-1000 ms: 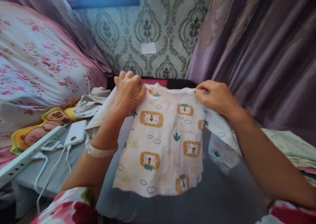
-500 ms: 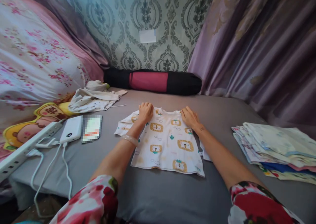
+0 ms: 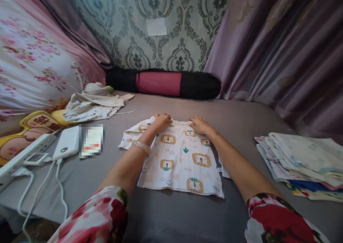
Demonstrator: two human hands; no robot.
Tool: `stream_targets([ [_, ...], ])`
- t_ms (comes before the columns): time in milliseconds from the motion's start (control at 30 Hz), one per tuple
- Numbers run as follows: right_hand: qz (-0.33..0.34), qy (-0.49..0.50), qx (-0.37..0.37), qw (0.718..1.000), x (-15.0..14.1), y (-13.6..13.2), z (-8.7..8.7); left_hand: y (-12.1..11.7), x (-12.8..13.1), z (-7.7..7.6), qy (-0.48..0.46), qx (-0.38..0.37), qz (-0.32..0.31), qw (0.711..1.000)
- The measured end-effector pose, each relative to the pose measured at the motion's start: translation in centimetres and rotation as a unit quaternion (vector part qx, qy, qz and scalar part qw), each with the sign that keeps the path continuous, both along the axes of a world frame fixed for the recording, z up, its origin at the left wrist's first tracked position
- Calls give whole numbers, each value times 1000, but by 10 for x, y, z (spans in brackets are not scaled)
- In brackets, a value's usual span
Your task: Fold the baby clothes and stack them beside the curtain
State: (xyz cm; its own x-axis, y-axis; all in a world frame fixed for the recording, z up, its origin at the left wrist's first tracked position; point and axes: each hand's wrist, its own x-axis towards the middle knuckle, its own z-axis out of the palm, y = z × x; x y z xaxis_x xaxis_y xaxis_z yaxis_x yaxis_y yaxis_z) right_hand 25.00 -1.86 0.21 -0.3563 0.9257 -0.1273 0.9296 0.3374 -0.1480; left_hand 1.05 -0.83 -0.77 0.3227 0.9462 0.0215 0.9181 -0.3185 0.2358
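A small white shirt (image 3: pixel 177 164) printed with tan lion faces and green leaves lies spread on the grey bed sheet, its collar pointing away from me. My left hand (image 3: pixel 162 122) is at the left side of the neckline, fingers curled over the collar edge. At the neckline's right side, my right hand (image 3: pixel 200 125) has its fingers bent onto the fabric. Both hands look closed on the shirt, though the fingertips are partly hidden. The left sleeve lies out flat; my right forearm covers much of the other sleeve.
A pile of folded clothes (image 3: pixel 302 160) lies at the right. To the left are a crumpled pale garment (image 3: pixel 91 105), a white power bank (image 3: pixel 66 143), a power strip (image 3: pixel 25 157) with cables, and a yellow cushion (image 3: pixel 34 132). A black and red bolster (image 3: pixel 160 83) lines the wall.
Both hands have moved inward along the shirt's top edge, from the shoulders toward the neckline, and are closer together. My view has shifted slightly; the shirt still lies flat.
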Motion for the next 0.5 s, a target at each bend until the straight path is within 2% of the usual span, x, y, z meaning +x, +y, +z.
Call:
stream_targets([
  [100, -23, 18, 15, 999, -3, 1, -6, 0, 2, -9, -39, 15, 11, 999],
  [233, -42, 26, 90, 995, -10, 3, -12, 3, 6, -18, -61, 55, 31, 996],
  [333, -54, 31, 137, 989, -17, 7, -15, 12, 9, -19, -25, 79, 49, 995],
  [500, -42, -23, 211, 976, -27, 26, -21, 32, 5, -20, 63, 178, 20, 982],
])
